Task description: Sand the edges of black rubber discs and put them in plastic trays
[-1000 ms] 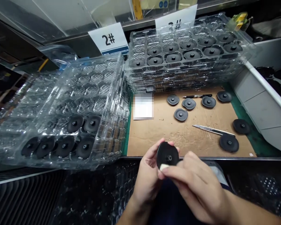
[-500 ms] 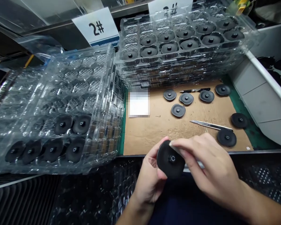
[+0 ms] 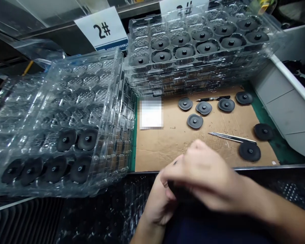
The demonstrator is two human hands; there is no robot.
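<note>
A black disc (image 3: 180, 191) with rounded corners is mostly covered by my two hands at the lower middle. My left hand (image 3: 157, 200) is closed around its left side, thumb below. Across the top of it lies my right hand (image 3: 208, 176), fingers curled over the disc and blurred by motion. Beyond the hands, a loose black disc (image 3: 195, 121) with a small central stub lies on the cardboard sheet (image 3: 162, 152), among several like it. A slim metal craft knife or tweezers (image 3: 228, 137) rests to the right, its tip pointing left, beside another disc (image 3: 249, 151).
A stack of clear plastic trays (image 3: 109, 112) at left holds several discs in its front pockets. Another tray stack (image 3: 167, 76) stands at the back, partly filled. A pen (image 3: 213, 98) and a white paper (image 3: 151, 115) lie on the cardboard. A grey bin wall (image 3: 282, 98) borders the right.
My right hand has moved left and over the disc, which now is largely hidden. It was pinching the disc's upper right edge before. The view has shifted slightly.
</note>
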